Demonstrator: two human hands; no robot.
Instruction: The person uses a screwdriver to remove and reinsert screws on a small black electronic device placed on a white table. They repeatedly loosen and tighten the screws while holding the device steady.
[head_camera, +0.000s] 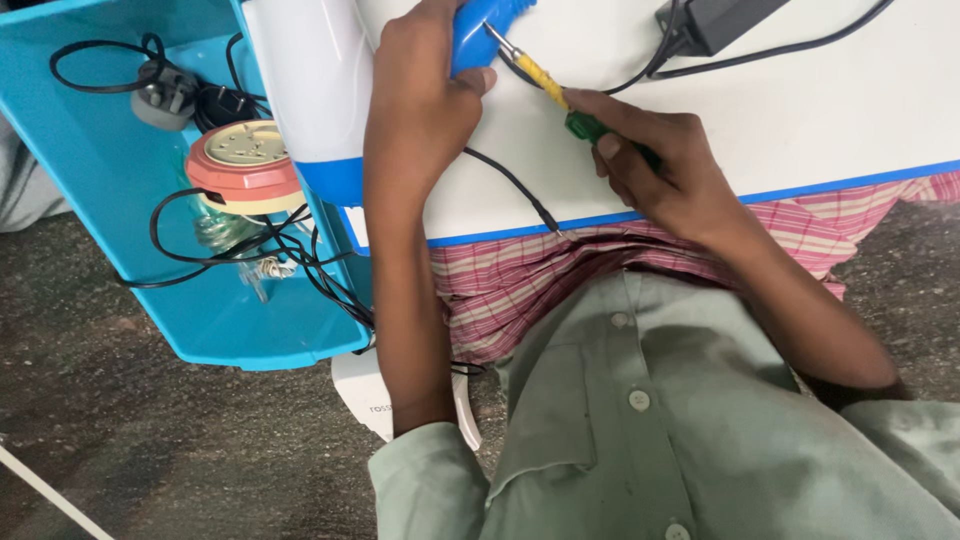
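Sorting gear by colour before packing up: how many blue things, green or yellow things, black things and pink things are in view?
Blue: 2, the tray and the blue tool
Green-yellow: 1, the screwdriver
Black: 1, the adapter
Pink: 1, the round device
Total: 5

Hands at the table edge, bin to the left

On the table (800, 110), the left hand (420, 100) grips the handle of an appliance (320, 80) that overhangs the table's left edge; just right of it, the right hand (665, 165) holds a screwdriver (545, 80) whose tip meets that handle. A power adapter (715, 20) lies behind them. Left of the table, a bin (90, 180) holds a round device (245, 165), a plug (165, 95) and tangled cords (290, 255).
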